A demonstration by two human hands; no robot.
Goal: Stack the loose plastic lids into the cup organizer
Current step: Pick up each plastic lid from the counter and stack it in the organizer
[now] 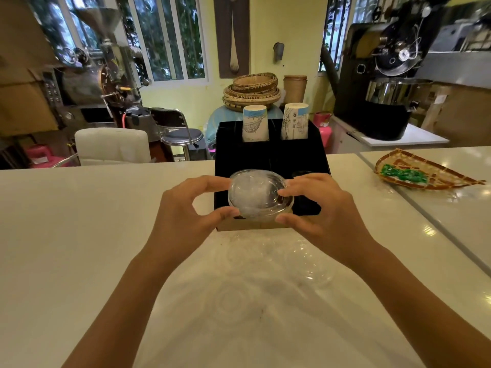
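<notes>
A stack of clear plastic lids [259,193] is held between both hands, just above the front left slot of the black cup organizer [271,158]. My left hand [186,211] pinches the stack's left rim with thumb and fingers. My right hand [316,205] grips its right rim. Several loose clear lids [309,264] lie faintly visible on the white counter in front of the organizer. Two stacks of upside-down paper cups [255,123] stand in the organizer's rear slots.
A woven tray [425,172] with green packets sits on the counter at right. A seam [414,208] between two counter slabs runs diagonally on the right. Behind the counter are a white chair [113,146], a stool, baskets and roasting machines.
</notes>
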